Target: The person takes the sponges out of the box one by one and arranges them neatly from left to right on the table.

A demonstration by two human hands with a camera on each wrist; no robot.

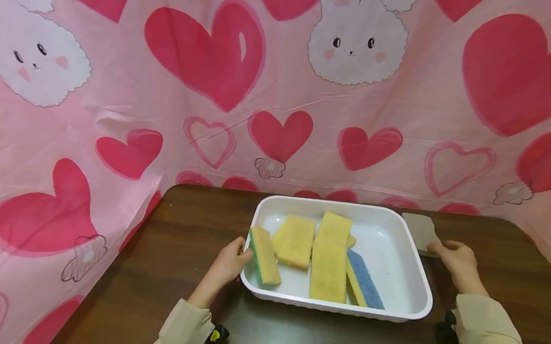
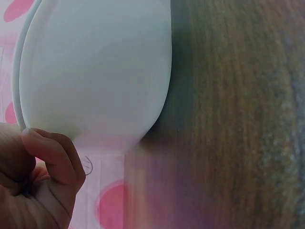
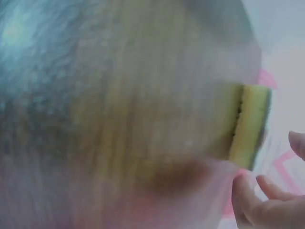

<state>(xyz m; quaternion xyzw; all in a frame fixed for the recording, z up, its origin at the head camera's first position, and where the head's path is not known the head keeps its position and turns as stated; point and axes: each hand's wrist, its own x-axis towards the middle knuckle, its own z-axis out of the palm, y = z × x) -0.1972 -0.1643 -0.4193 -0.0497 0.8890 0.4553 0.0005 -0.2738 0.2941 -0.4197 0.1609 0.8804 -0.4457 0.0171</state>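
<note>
A white plastic tray (image 1: 395,278) stands on the table with several yellow sponges (image 1: 329,273) in it. One sponge with a green scouring side (image 1: 265,257) leans on the tray's left wall, and another shows a blue side (image 1: 366,279). My left hand (image 1: 227,262) pinches the tray's left rim between thumb and curled fingers, as the left wrist view (image 2: 52,167) also shows. Right of the tray lies a sponge with a grey top (image 1: 418,232); its yellow side (image 3: 250,124) faces the right wrist camera. My right hand (image 1: 460,265) is at its near right corner, thumb and fingers spread apart.
The dark wooden table (image 1: 178,229) extends on both sides of the tray. Behind and beside it hangs a pink cloth (image 1: 282,86) with hearts and rabbits, close to the table's far edge. A black wrist device (image 1: 448,328) sits at the right sleeve.
</note>
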